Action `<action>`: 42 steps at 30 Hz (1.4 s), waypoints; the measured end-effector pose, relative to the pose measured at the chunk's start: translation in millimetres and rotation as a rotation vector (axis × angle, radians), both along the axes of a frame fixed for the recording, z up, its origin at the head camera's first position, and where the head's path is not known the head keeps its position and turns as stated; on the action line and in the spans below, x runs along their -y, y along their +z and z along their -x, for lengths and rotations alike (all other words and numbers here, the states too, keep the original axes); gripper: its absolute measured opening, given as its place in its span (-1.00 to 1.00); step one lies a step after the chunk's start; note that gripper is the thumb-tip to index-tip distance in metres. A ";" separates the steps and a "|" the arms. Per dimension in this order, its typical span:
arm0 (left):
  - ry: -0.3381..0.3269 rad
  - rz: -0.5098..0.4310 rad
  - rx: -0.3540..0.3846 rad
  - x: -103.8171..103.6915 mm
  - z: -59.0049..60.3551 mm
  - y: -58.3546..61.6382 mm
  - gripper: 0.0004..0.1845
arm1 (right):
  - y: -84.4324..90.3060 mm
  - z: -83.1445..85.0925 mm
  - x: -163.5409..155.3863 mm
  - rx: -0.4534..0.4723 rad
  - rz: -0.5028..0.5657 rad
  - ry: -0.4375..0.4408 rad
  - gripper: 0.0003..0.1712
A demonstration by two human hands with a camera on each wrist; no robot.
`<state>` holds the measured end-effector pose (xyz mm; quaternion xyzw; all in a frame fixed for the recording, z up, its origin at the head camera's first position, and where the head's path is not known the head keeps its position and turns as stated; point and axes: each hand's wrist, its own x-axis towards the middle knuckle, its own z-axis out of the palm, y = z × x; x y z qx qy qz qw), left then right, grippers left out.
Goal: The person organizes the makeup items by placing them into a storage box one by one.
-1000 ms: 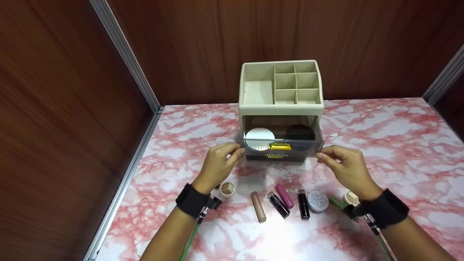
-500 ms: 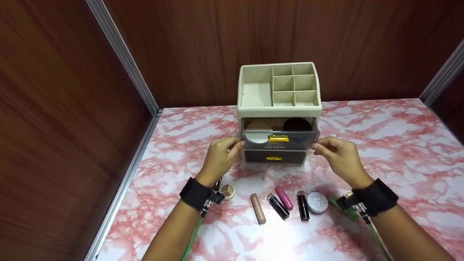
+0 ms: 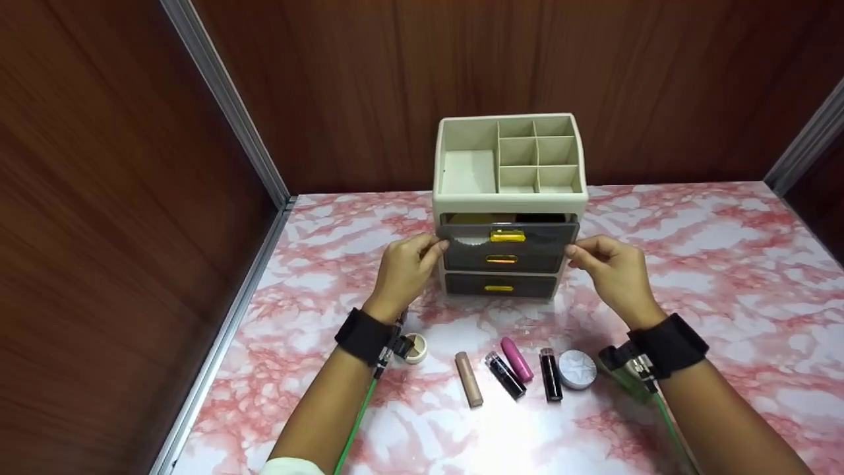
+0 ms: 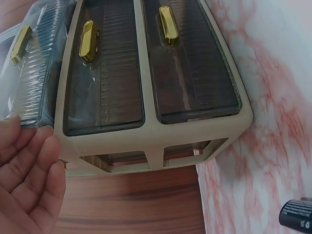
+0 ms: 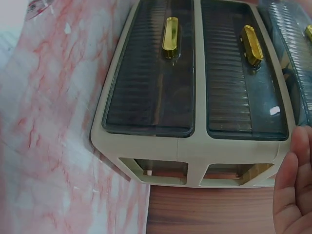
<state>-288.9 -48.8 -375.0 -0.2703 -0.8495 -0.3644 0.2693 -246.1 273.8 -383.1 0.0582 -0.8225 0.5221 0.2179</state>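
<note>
A cream organizer (image 3: 511, 196) with open top compartments stands at the back of the marble table. Its smoky top drawer (image 3: 534, 232), with a gold handle, sticks out slightly; a pale round item shows through its front. My left hand (image 3: 435, 249) pinches the drawer's left front corner and my right hand (image 3: 575, 252) pinches the right one. In the left wrist view my fingertips (image 4: 24, 131) touch the top drawer (image 4: 34, 73). The right wrist view shows my right hand (image 5: 295, 190) beside the top drawer (image 5: 292, 48).
The two lower drawers (image 3: 501, 272) are shut. In front lie a small round pot (image 3: 415, 347), a beige tube (image 3: 469, 388), a pink lipstick (image 3: 517, 359), two black lipsticks (image 3: 551, 374) and a round silver compact (image 3: 577, 369). Wooden walls stand close at left and behind.
Both hands have moved away from me with the top drawer, which has slid from well out to almost fully in; the round items inside are now mostly hidden.
</note>
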 end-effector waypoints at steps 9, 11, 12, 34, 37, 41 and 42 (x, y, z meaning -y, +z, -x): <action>0.094 -0.001 -0.010 -4.3 7.0 1.2 -0.71 | -4.6 9.5 0.1 -0.058 0.016 -0.095 -0.70; 0.113 -0.015 -0.011 -4.4 8.6 0.7 -0.71 | -4.1 11.4 0.4 -0.057 0.031 -0.112 -0.68; 0.119 -0.022 -0.009 -4.2 9.5 0.4 -0.70 | -3.8 12.1 0.6 -0.055 0.040 -0.118 -0.67; 0.114 -0.046 0.138 -5.0 21.9 -1.0 -0.63 | 20.6 0.1 16.5 -0.076 0.032 -0.105 -0.72; 0.088 -0.044 0.166 -4.8 23.4 -2.3 -0.60 | 7.4 8.5 12.4 -0.085 0.028 -0.116 -0.73; 0.027 -0.108 0.215 -3.5 25.3 -8.6 -0.60 | -13.4 14.5 8.8 -0.029 0.039 -0.081 -0.73; 0.004 -0.138 0.234 -3.1 25.6 -11.3 -0.61 | -16.4 13.0 10.2 0.000 0.050 -0.060 -0.71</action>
